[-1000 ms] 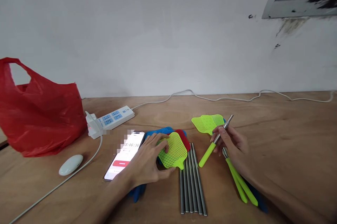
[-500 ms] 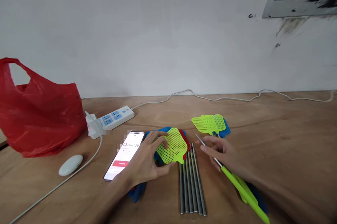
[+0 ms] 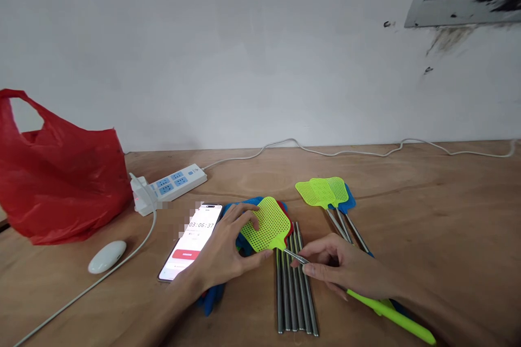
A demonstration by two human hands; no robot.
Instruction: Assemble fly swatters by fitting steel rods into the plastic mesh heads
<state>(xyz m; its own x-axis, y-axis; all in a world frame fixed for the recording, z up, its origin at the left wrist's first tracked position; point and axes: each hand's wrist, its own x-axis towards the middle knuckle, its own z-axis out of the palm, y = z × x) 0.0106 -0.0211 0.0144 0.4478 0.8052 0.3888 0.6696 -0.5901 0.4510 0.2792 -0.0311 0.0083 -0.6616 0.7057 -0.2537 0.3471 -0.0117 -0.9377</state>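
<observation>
My left hand (image 3: 228, 252) pinches a yellow-green fly swatter head (image 3: 266, 224), tilted up above a pile of blue and red heads (image 3: 285, 214). My right hand (image 3: 345, 271) grips a metal rod with a green handle (image 3: 391, 317). The rod's thin tip (image 3: 292, 256) touches the socket at the bottom of the held head. Several bare steel rods (image 3: 295, 287) lie side by side under both hands. Finished swatters, green and blue (image 3: 325, 192), lie to the right, their rods running under my right wrist.
A phone (image 3: 191, 241) with a running timer lies left of my left hand. Further left are a white mouse (image 3: 106, 256), a power strip (image 3: 171, 184) with cable, and a red plastic bag (image 3: 61, 168). The wooden table (image 3: 427, 211) meets a white wall behind.
My right hand swung the green-handled rod down from near the finished swatters and brought its tip to the head in my left hand. My left hand lifted and tilted that head.
</observation>
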